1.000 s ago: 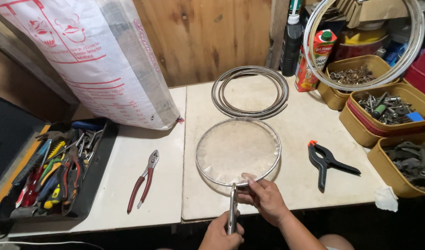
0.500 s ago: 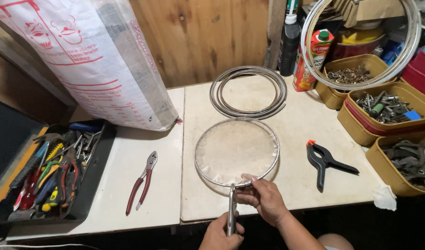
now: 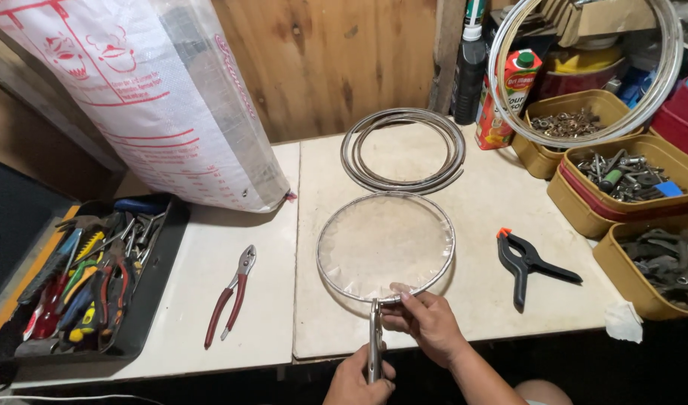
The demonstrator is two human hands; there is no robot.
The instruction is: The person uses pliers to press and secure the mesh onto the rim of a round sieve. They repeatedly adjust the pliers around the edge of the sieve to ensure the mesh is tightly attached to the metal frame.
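A round wire ring covered with a thin translucent sheet (image 3: 385,244) lies flat on the pale tabletop (image 3: 471,315). Silver locking pliers (image 3: 374,337) reach up from the table's front edge to the ring's near rim. My left hand (image 3: 355,382) is wrapped around the pliers' handle at the bottom of the view. Just to the right of the pliers' jaws, my right hand (image 3: 426,319) pinches the ring's near rim, with the thumb and fingertips on the wire.
A coil of metal rings (image 3: 404,150) lies behind the ring. Red-handled pliers (image 3: 231,296) are to the left and a black spring clamp (image 3: 527,262) to the right. A black tool tray (image 3: 89,277), a large plastic sack (image 3: 149,97) and yellow hardware bins (image 3: 629,176) line the sides.
The view has shifted slightly. Both hands keep the same hold at the ring's near rim.
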